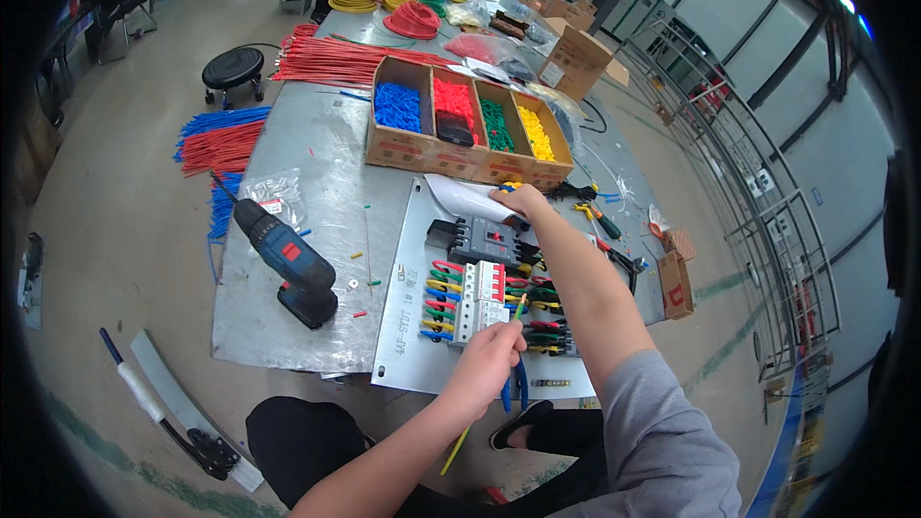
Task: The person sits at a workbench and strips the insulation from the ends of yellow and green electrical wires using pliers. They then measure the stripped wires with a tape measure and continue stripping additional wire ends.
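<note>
1. Wire prep, I'd guess: left hand point(487, 360) is pinched closed on a yellow-green wire point(456, 451) poking past the panel point(411, 249)'s near edge.
2. Right hand point(518, 200)'s at the panel's far edge; can't tell its grip or contents.
3. Next move probably wants that wire steady.

Workshop: power drill point(291, 254), wire coils point(413, 20)

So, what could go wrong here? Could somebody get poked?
Maybe, yes. The drill on the table has a long bit sticking out, so someone brushing past could get poked. The right forearm reaches over the panel and might bump its coloured wires. The yellow wire in the left hand trails past the panel's near edge, so its end could snag.
</note>
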The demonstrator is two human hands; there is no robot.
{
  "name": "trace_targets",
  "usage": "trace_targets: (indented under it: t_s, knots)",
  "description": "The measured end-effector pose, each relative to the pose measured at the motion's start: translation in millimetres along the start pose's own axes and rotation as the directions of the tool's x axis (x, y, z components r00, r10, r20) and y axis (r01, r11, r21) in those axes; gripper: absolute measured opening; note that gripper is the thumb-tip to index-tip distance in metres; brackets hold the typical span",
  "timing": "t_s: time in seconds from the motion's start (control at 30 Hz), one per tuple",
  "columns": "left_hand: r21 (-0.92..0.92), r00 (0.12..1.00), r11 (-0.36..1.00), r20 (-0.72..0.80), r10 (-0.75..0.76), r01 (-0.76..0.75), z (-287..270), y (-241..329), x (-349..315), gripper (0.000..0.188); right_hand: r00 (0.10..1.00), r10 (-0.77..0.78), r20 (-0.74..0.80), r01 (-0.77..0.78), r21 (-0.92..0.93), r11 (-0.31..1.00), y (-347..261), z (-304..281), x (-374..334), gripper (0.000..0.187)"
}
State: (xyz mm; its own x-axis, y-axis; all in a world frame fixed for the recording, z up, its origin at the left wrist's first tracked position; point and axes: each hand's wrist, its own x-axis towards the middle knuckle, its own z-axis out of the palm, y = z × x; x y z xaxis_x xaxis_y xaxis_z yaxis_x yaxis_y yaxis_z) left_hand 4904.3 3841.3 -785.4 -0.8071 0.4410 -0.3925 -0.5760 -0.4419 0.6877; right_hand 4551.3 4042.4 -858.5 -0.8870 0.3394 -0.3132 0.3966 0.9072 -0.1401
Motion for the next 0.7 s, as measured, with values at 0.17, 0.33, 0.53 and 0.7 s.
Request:
trace_targets:
  t_s: [0.17, 0.33, 0.53, 0.7]
  knots:
    - [-0.048, 1.000, 0.999, 0.016, -0.018, 0.018, 1, 7, -2, 0.029, 0.995, 0.060, -0.080, -0.047, 0.162, 0.986, 15, -7, -5, 0.088]
    - [-0.113, 0.996, 0.993, 0.089, -0.020, 0.030, 7, 16, -2, 0.024, 0.956, -0.133, -0.263, 0.252, 0.496, 0.831, 77, -51, -2, 0.070]
    - [-0.175, 0.998, 0.984, 0.062, 0.032, -0.020, -8, 13, 4, 0.023, 0.734, -0.595, -0.328, 0.411, 0.911, 0.005, 110, -89, -127, 0.055]
    - [-0.127, 0.994, 0.989, 0.060, 0.091, -0.083, 33, 3, -3, 0.018, 0.696, -0.711, -0.098, 0.129, 0.992, -0.010, 183, -86, -268, 0.069]
